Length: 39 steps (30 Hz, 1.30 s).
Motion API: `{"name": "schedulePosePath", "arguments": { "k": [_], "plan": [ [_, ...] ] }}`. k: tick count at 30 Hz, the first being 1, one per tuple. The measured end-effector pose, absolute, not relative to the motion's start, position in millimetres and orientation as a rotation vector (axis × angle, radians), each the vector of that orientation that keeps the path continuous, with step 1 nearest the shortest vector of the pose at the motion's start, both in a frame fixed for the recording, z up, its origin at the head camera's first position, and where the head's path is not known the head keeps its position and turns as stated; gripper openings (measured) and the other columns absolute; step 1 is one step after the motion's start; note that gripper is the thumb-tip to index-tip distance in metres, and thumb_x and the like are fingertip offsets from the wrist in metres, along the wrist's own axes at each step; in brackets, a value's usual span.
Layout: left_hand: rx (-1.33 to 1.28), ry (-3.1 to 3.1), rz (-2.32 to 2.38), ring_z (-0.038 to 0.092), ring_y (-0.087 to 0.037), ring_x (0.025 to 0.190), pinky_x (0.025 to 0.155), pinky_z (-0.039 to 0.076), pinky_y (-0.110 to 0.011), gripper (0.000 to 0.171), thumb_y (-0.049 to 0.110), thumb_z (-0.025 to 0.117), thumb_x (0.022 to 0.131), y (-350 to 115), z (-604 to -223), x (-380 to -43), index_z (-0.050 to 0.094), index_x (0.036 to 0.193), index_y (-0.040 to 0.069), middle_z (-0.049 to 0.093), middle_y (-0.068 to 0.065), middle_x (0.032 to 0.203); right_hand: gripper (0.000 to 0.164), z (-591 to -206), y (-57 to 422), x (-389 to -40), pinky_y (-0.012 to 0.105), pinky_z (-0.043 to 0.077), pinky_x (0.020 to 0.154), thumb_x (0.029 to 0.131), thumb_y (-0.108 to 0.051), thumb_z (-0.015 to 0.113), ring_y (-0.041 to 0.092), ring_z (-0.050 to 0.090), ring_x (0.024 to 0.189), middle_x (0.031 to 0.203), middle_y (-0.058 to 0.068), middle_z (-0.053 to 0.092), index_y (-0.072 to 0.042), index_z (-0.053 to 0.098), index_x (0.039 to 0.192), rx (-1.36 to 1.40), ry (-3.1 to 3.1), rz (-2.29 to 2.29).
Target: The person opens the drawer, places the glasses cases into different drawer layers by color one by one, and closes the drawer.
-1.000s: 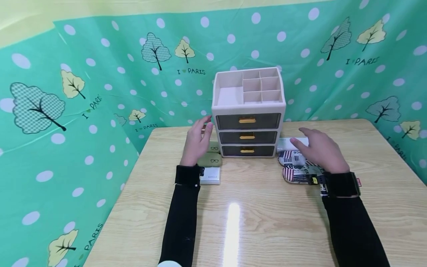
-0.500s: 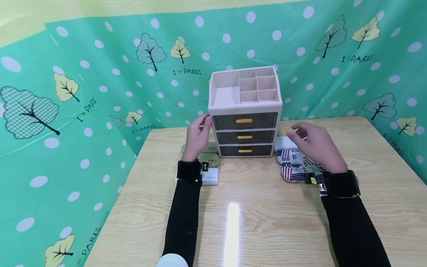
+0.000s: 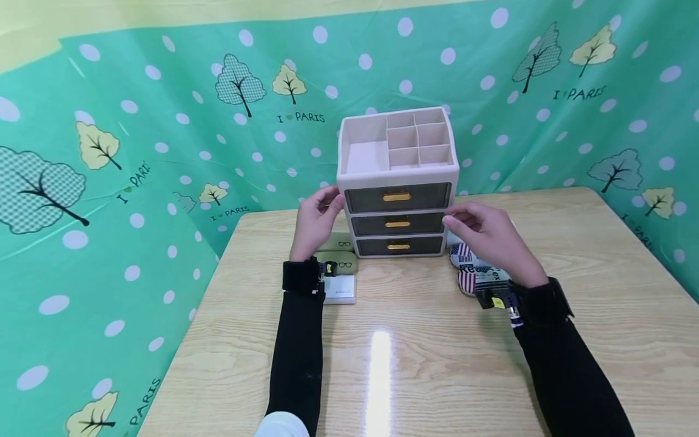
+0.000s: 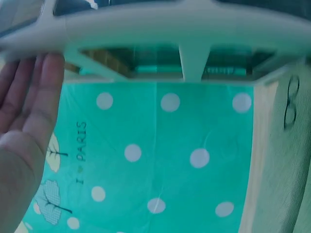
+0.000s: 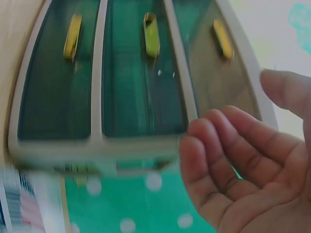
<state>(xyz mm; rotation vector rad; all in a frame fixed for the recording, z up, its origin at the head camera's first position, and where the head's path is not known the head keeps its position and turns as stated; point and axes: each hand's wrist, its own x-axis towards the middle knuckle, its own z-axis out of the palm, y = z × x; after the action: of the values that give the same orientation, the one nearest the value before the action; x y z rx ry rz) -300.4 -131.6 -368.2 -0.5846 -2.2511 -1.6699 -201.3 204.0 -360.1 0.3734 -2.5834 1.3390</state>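
The white plastic desk cabinet [image 3: 397, 180], w/ three smoky dark drawers [image 3: 370, 226] and gold-coloured handles [image 3: 397, 223] on its front, stands upright betw. the two hands, w/ top compartments [image 3: 364, 156] facing up. All three drawers are pushed in.

The left hand [image 3: 315, 221] is at the cabinet's L side. Its fingers lie next to each other, almost straight, and the tips reach the side frame; the thumb is by the front L edge. How firmly they press, I cannot tell.

The right hand [image 3: 491, 240] is at the cabinet's front R edge, approx. at middle drawer height. The fingers are softly bent, side by side, and the thumb stands apart, w/ nothing pinched betw. Whether the tips touch the frame, I cannot tell.

Just L of the cabinet's base lie two olive-green oblong cases [image 3: 337, 263] w/ a small glasses drawing; in front of them is a flat white rectangular box [image 3: 340, 288], partly hidden by the L wrist gear. R of the cabinet, under the right forearm, are two rounded flag-print cases [image 3: 475, 280]. Behind the cabinet hangs a green dotted cloth [image 3: 262, 156].
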Motion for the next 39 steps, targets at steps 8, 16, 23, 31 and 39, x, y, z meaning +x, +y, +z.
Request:
{"name": "schedulePosePath", "arguments": {
  "k": [8, 16, 23, 31, 39],
  "plan": [
    [-0.636, -2.241, -1.697, 0.068, -0.028, 0.112, 0.097, 0.058, -0.035, 0.045, 0.030, 0.068, 0.100, -131.7, -364.6, -302.0, 0.064, 0.131, -0.003, 0.069, -0.018, 0.126, 0.049, -354.3, 172.0, -202.4, 0.027, 0.059, 0.083, 0.103, -0.046, 0.059, 0.027, 0.068, 0.094, 0.110, 0.021, 0.067, -0.004, 0.065, 0.128, 0.323, -2.421, 1.811],
    [-0.593, -2.276, -1.712, 0.067, -0.027, 0.110, 0.097, 0.058, -0.036, 0.043, 0.028, 0.067, 0.100, -129.9, -360.7, -300.4, 0.064, 0.132, -0.001, 0.070, -0.017, 0.124, 0.056, -353.3, 146.3, -218.5, 0.028, 0.061, 0.081, 0.102, -0.041, 0.064, 0.020, 0.065, 0.086, 0.097, 0.009, 0.067, 0.011, 0.060, 0.125, 0.260, -2.086, 2.376],
    [-0.541, -2.309, -1.733, 0.066, -0.030, 0.111, 0.098, 0.057, -0.037, 0.039, 0.021, 0.065, 0.102, -127.0, -350.3, -291.4, 0.063, 0.132, -0.004, 0.069, -0.020, 0.124, 0.052, -348.7, 124.5, -227.9, 0.025, 0.060, 0.072, 0.101, -0.036, 0.066, 0.016, 0.064, 0.076, 0.086, 0.005, 0.069, 0.013, 0.061, 0.119, 0.136, -1.854, 2.649],
    [-0.517, -2.338, -1.737, 0.066, -0.031, 0.114, 0.100, 0.056, -0.038, 0.036, 0.016, 0.063, 0.103, -125.2, -332.8, -273.4, 0.062, 0.133, -0.005, 0.068, -0.021, 0.125, 0.052, -341.8, 103.4, -232.7, 0.024, 0.055, 0.065, 0.104, -0.036, 0.062, 0.016, 0.061, 0.074, 0.084, 0.005, 0.064, 0.013, 0.057, 0.122, 0.050, -1.728, 2.780],
    [-0.519, -2.350, -1.743, 0.066, -0.031, 0.116, 0.102, 0.055, -0.039, 0.036, 0.016, 0.063, 0.103, -126.5, -334.5, -270.7, 0.062, 0.132, -0.006, 0.068, -0.021, 0.126, 0.040, -346.0, 93.1, -235.4, 0.022, 0.052, 0.063, 0.107, -0.039, 0.056, 0.014, 0.056, 0.075, 0.086, 0.003, 0.060, 0.001, 0.062, 0.109, -0.042, -1.712, 2.806]
  ]
}}
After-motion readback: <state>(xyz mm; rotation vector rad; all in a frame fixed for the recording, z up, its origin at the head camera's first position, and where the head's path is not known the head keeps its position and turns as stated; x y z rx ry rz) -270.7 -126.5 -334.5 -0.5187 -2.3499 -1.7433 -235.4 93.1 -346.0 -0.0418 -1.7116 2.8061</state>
